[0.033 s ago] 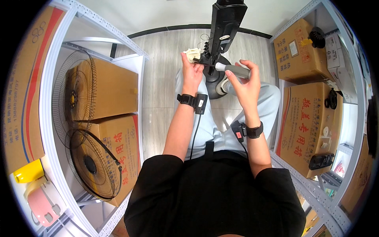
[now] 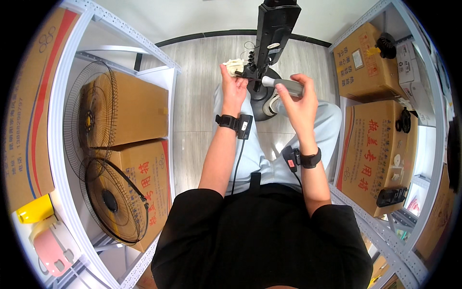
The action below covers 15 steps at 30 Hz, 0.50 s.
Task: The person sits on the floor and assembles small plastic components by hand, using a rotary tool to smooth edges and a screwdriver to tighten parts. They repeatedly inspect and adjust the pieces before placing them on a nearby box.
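gripping a grey screwdriver, the right hand seems mid-turn at the black stand, upper centre, calling for straight pressure; the left hand's grip is unclear.

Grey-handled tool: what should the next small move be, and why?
Perhaps check the grey-handled tool is seated at its tip: the right hand grips it, its narrow end points toward the black column near the left hand, and tip contact is unclear.
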{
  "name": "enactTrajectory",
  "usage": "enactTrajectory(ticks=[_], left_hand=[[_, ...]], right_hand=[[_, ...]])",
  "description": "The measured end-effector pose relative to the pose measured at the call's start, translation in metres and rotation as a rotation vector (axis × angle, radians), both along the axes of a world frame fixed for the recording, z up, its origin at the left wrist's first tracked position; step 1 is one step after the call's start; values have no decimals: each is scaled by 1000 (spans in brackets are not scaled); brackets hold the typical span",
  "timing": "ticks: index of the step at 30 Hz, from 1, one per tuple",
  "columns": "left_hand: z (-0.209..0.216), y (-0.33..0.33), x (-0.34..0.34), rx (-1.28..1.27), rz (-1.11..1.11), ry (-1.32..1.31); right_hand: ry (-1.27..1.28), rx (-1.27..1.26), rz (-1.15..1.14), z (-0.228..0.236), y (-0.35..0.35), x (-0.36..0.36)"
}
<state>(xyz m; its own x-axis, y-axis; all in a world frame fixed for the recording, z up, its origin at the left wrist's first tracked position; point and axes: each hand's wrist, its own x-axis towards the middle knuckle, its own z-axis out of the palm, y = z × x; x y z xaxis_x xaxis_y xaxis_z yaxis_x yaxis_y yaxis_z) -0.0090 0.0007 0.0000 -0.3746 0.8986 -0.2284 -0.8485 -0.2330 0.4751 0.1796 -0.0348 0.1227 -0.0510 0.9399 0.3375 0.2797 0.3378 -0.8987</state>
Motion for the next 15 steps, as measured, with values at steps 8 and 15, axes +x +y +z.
enactTrajectory(ticks=[8,15], left_hand=[[-1,0,-2,37,-51,-12],[0,0,-2,28,-39,-10]], right_hand=[[29,-2,178,1,3,11],[-115,234,206,4,1,18]])
